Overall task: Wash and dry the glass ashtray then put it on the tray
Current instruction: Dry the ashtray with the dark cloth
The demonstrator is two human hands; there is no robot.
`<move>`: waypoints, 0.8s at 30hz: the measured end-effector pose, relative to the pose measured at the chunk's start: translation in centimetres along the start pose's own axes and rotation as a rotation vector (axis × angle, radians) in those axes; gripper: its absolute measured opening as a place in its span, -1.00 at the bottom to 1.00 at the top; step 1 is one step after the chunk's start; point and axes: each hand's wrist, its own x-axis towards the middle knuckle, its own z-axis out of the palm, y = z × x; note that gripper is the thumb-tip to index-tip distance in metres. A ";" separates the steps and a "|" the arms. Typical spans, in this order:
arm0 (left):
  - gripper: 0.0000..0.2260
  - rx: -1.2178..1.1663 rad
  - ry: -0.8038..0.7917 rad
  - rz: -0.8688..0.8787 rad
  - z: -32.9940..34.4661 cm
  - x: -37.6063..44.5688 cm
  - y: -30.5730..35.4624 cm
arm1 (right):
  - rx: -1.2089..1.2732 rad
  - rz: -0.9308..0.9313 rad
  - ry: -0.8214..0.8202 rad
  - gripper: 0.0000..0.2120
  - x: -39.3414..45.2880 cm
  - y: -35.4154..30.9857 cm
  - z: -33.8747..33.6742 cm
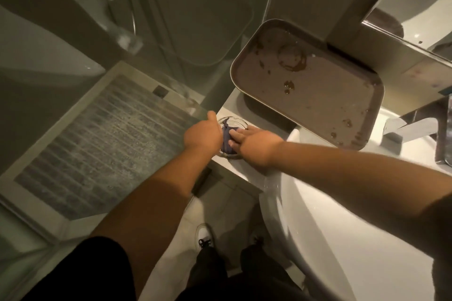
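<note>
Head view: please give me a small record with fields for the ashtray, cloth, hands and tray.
ashtray: glass ashtray on the white counter
cloth: purple cloth inside it
left hand: left hand at its rim
right hand: right hand pressing the cloth
tray: brown tray, stained, beside ashtray

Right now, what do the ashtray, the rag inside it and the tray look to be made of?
The ashtray looks like clear glass: see-through, with a bright ribbed rim. The rag looks like soft purple cloth, bunched in folds under the right hand. The tray seems matte brown plastic or coated metal, I cannot tell which; it has a raised pale rim and wet stains.
</note>
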 end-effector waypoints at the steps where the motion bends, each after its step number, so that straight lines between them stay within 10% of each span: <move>1: -0.87 0.060 -0.004 0.060 -0.3 0.4 -0.1 | -0.022 -0.073 -0.007 -0.32 0.1 1.2 -0.2; 5: -0.84 0.138 -0.015 0.132 -0.1 0.7 0.0 | -0.072 -0.146 -0.030 -0.35 0.4 3.4 -0.7; 14: -0.76 -0.238 0.041 -0.096 1.8 -1.3 0.7 | 0.296 0.305 -0.076 -0.32 1.1 -3.9 -1.0; 20: -0.79 -0.085 -0.005 0.007 0.1 0.7 -0.2 | 0.035 0.050 -0.045 -0.11 -0.3 -0.4 -0.4; 24: -0.82 0.093 -0.063 0.105 -0.8 1.4 0.5 | -0.055 -0.094 -0.041 -0.31 -0.1 2.3 -0.8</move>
